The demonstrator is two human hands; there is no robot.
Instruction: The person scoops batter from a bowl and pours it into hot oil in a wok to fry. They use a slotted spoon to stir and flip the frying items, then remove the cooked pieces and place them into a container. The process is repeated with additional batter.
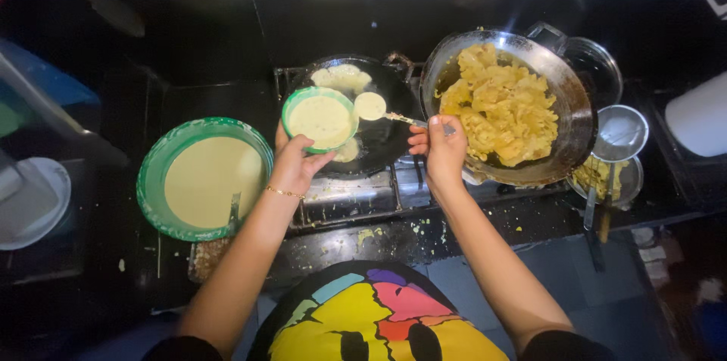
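Your left hand (291, 168) grips the small green bowl (320, 119) of batter over the near rim of the black pan (382, 115) on the stove (356, 194). Your right hand (441, 150) is closed on a spoon (376, 108), its batter-filled head over the pan's middle. Big green bowl (203, 178) sits near the counter's left front edge; wok (506, 106) of fried pieces sits right, further back.

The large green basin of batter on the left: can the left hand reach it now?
Probably not at once: the left hand is holding a small green bowl of batter. The basin itself sits close, nothing between.
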